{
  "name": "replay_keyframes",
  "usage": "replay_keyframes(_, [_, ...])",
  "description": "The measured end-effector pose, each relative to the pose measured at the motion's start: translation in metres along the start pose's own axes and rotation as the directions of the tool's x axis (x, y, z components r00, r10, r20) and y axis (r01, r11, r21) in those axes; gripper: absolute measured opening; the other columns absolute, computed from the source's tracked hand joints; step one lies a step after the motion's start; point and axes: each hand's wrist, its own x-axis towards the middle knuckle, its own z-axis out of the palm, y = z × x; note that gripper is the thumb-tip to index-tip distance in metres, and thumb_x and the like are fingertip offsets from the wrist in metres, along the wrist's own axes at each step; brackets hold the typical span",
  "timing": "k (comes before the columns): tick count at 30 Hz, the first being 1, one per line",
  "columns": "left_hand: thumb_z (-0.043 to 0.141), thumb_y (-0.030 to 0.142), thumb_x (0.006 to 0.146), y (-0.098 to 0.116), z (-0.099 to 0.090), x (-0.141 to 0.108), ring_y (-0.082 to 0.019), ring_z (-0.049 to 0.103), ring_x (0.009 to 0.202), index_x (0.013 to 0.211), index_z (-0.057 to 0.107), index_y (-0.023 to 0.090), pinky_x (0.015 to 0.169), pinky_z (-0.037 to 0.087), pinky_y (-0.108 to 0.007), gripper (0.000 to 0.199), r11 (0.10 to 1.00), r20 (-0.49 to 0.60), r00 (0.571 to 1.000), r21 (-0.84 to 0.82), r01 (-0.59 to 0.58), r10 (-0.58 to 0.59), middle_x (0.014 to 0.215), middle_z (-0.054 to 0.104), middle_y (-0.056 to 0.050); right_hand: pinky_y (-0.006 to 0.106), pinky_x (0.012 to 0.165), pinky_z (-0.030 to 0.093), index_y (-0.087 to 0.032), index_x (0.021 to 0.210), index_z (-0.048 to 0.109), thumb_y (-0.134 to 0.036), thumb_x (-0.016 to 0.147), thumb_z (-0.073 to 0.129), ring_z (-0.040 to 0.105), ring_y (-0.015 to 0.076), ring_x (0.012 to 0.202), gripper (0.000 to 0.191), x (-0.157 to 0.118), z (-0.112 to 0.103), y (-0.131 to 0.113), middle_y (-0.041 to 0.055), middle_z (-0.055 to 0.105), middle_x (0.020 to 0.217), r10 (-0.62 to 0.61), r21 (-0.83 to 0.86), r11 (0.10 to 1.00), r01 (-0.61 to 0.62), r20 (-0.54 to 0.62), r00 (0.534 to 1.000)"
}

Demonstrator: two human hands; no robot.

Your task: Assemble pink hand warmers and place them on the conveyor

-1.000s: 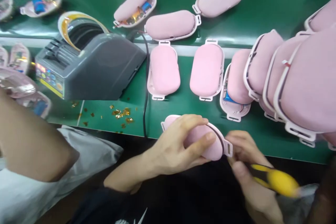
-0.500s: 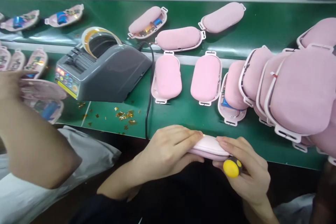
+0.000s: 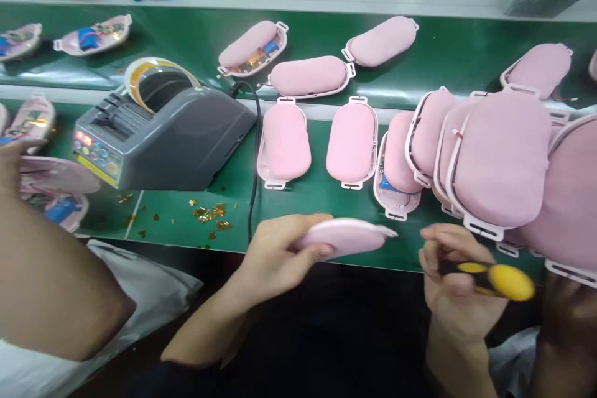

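My left hand [image 3: 280, 255] grips one end of a pink oval plastic case [image 3: 347, 239], thumb on the near face and fingers behind. The case is tilted up over the bench's front edge, a small white loop tab at its right end. Apart from it on the right, my right hand [image 3: 459, 283] is closed round a screwdriver with a yellow and black handle [image 3: 501, 278]; its blade cannot be made out. Beyond my hands stand two pink cases [image 3: 352, 142] and a partly open one [image 3: 396, 183] with a blue battery inside.
A grey tape dispenser [image 3: 172, 137] stands left, its black cable [image 3: 254, 186] running to the front edge. Gold scraps [image 3: 209, 212] litter the bench. Stacked pink cases [image 3: 504, 155] crowd the right. A co-worker's arm [image 3: 51, 286] reaches in at left near open shells [image 3: 60, 174].
My right hand has let go of the case and moved right with the screwdriver. My left hand keeps the case, now tilted. The whole view has shifted slightly.
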Motion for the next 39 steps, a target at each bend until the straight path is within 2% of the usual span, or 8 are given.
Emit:
replay_keyframes(3, [0.065,0.047,0.102,-0.018,-0.002,0.009,-0.022,0.081,0.082,0.126,0.075,0.02,0.066,0.067,-0.025,0.037,0.912,0.105,0.977,-0.351,0.213,-0.187,0.103,0.084,-0.006,0.025,0.046,0.047,-0.029,0.135,0.07,-0.027,0.096,0.077,0.052,0.0092,0.058,0.04,-0.004,-0.004,-0.003,0.0076,0.069,0.113,0.024,0.082,0.996,-0.03,0.074,0.997])
replay_keyframes(6, [0.063,0.054,0.103,-0.031,0.008,0.019,-0.024,0.081,0.086,0.126,0.076,0.016,0.068,0.067,-0.028,0.047,0.683,0.448,0.831,-0.494,0.537,-0.329,0.109,0.083,-0.012,0.031,0.062,0.063,-0.03,0.152,0.058,-0.02,0.087,0.086,0.068,0.0138,0.075,0.072,-0.004,0.003,-0.006,0.0184,0.059,0.151,-0.129,-0.064,0.985,0.162,0.363,0.923])
replay_keyframes(11, [0.063,0.063,0.1,-0.038,0.012,0.032,-0.027,0.081,0.103,0.133,0.074,0.018,0.085,0.067,-0.033,0.057,0.616,0.767,0.621,-0.413,0.671,-0.162,0.124,0.08,-0.015,0.035,0.08,0.068,-0.026,0.141,0.066,-0.015,0.094,0.075,0.08,0.0236,0.1,0.05,0.003,0.011,0.003,0.0124,0.079,0.123,-0.3,-0.138,0.908,0.396,0.448,0.842])
replay_keyframes(16, [0.074,0.065,0.092,-0.03,-0.018,0.022,-0.033,0.067,0.137,0.149,0.062,0.02,0.111,0.06,-0.047,0.073,0.984,0.538,0.843,-0.146,0.107,-0.012,0.15,0.066,-0.018,0.033,0.069,0.064,-0.025,0.126,0.074,-0.004,0.091,0.073,0.079,0.0215,0.089,0.041,-0.004,0.01,0.016,0.0089,0.082,0.116,-0.304,-0.354,0.829,0.433,0.363,0.881])
replay_keyframes(21, [0.078,0.037,0.096,-0.026,-0.005,-0.009,-0.027,0.079,0.117,0.136,0.068,0.02,0.102,0.067,-0.044,0.045,0.922,0.151,0.932,0.159,-0.352,0.33,0.126,0.08,-0.013,0.035,0.069,0.058,-0.025,0.13,0.074,-0.001,0.087,0.067,0.069,0.0216,0.084,0.049,-0.002,0.011,0.008,0.0053,0.081,0.122,-0.216,-0.573,0.701,0.426,0.398,0.892])
replay_keyframes(30, [0.08,0.028,0.094,-0.025,0.033,-0.028,-0.026,0.082,0.107,0.121,0.073,0.018,0.094,0.071,-0.039,0.03,0.885,-0.125,0.915,0.33,-0.327,0.385,0.109,0.085,-0.008,0.037,0.063,0.054,-0.026,0.147,0.066,-0.001,0.086,0.074,0.068,0.0231,0.081,0.067,-0.001,0.01,0.024,0.0059,0.079,0.13,-0.298,-0.539,0.676,0.503,0.424,0.855])
replay_keyframes(35, [0.08,0.031,0.096,-0.028,0.02,-0.021,-0.026,0.082,0.108,0.121,0.073,0.016,0.097,0.07,-0.04,0.03,0.902,-0.019,0.926,0.237,-0.362,0.377,0.114,0.084,-0.011,0.038,0.069,0.057,-0.028,0.14,0.07,-0.01,0.091,0.081,0.071,0.0233,0.086,0.053,-0.004,0.013,0.018,0.0037,0.079,0.128,-0.275,-0.589,0.629,0.507,0.442,0.854])
replay_keyframes(39, [0.075,0.035,0.1,-0.02,0.007,-0.008,-0.027,0.083,0.103,0.12,0.072,0.01,0.09,0.073,-0.042,0.032,0.905,0.091,0.928,0.206,-0.372,0.361,0.116,0.083,-0.016,0.037,0.066,0.054,-0.012,0.123,0.076,-0.008,0.084,0.089,0.064,0.0184,0.076,0.042,-0.001,0.034,-0.01,0.0124,0.08,0.126,-0.271,-0.551,0.535,0.641,0.607,0.747])
